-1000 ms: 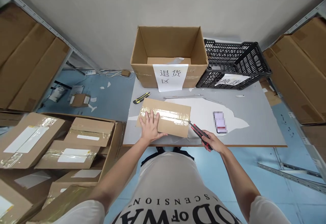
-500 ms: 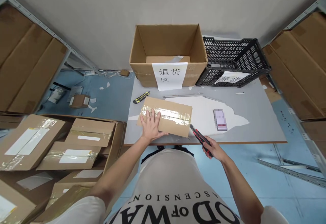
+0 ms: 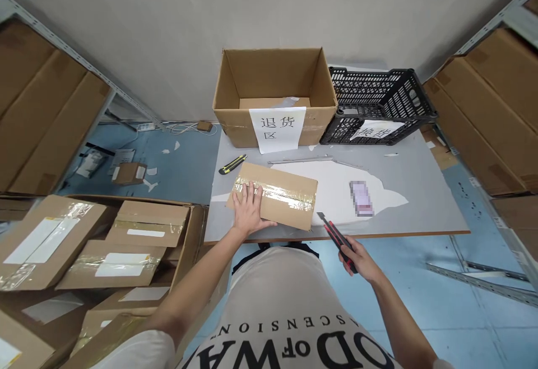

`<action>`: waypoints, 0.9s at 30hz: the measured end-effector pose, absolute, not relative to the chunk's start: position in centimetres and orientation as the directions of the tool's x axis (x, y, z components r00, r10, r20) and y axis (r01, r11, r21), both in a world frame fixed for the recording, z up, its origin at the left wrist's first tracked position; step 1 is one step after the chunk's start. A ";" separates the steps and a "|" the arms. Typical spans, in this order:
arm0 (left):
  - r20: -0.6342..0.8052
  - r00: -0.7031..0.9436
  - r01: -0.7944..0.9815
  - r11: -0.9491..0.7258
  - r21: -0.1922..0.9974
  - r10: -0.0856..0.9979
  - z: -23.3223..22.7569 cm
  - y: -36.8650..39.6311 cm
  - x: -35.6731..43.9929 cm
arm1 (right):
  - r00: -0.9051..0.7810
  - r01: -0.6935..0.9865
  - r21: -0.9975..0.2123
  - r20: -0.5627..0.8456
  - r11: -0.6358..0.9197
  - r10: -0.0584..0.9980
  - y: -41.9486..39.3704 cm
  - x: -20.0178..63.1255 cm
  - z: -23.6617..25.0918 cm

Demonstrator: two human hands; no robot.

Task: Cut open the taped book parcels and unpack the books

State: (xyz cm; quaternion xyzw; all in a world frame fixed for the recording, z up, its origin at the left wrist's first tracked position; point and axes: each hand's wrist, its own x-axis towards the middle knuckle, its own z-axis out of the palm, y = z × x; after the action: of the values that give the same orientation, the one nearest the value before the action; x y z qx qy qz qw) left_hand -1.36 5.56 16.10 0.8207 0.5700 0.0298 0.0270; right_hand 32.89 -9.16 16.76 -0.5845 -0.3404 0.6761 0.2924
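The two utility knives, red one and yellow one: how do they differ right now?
The red utility knife is gripped in the right hand, off the table's near edge; the yellow utility knife lies untouched on the table, left of the taped parcel. The red one's blade tip points toward the parcel's right corner; the yellow one's blade cannot be made out. Both have black-trimmed bodies.

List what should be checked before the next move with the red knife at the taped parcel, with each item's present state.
1. Left hand flat on the taped parcel, pinning it: ok.
2. Right hand gripping the red knife: ok.
3. Knife tip clear of the parcel, off its near right corner: ok.
4. Left fingers away from the blade's side: ok.
5. Tape seam fully cut: cannot tell.
6. Table bare beside the parcel: not ok, a blurred card and a yellow knife lie near.
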 end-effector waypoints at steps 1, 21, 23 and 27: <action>0.033 0.351 0.932 -0.353 0.086 0.936 16.1 5.5 -1.4 | -0.118 0.012 -0.804 -0.592 -0.595 0.797 -9.3 33.9 17.1; 0.117 0.187 0.960 -0.207 0.188 0.975 14.7 2.2 -5.1 | -0.646 0.639 -0.574 -0.039 0.512 0.762 11.1 16.7 24.9; 0.119 0.184 0.959 -0.205 0.195 0.976 14.6 2.3 -5.0 | -0.669 0.631 -0.558 -0.041 0.539 0.742 12.3 15.2 24.6; 0.121 0.179 0.960 -0.201 0.194 0.976 14.5 2.3 -5.0 | -0.685 0.630 -0.530 -0.036 0.567 0.728 13.4 13.5 23.8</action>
State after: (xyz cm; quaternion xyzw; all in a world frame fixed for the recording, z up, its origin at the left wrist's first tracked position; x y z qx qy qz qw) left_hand -5.01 2.27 14.52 0.7671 0.6312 0.1090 0.0368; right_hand 13.48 13.40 23.85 -0.3856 -0.8803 0.2600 0.0935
